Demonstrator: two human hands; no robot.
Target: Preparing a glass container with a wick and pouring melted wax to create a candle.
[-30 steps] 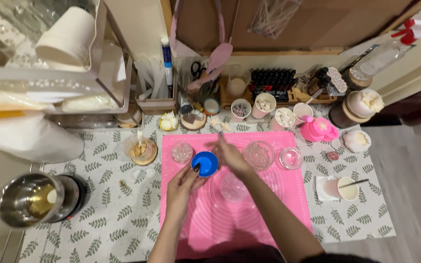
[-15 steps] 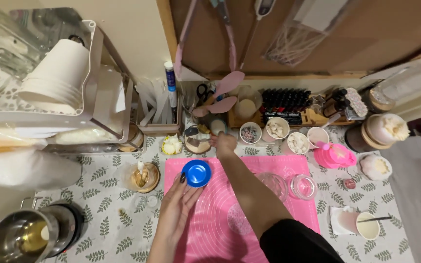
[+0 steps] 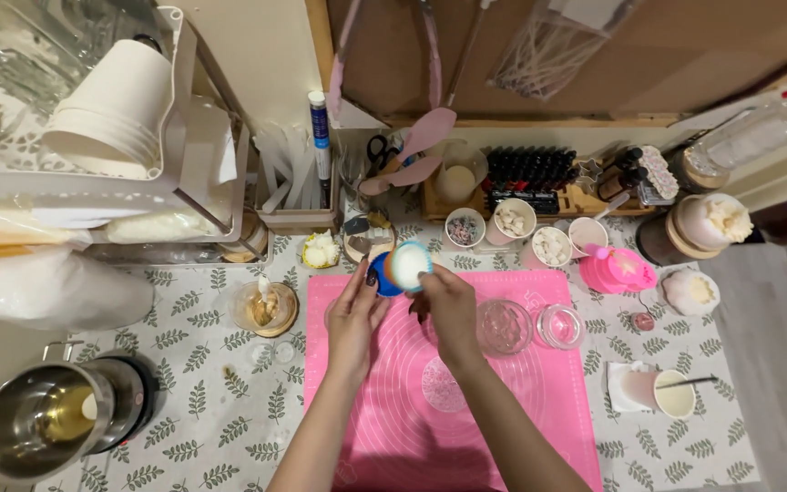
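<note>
Left hand [image 3: 354, 314] fingers pinching blue mould [image 3: 381, 276]; right hand [image 3: 448, 305] fingers gripping small white-filled cup [image 3: 409, 265], tilting over mould, above pink mat [image 3: 521, 383] for catching spills.

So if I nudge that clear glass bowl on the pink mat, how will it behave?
The clear glass bowl is low and wide, so it probably won't tip. The pink mat looks grippy, so it should drag rather than glide. Being glass, it is likely heavyish and breakable.
</note>
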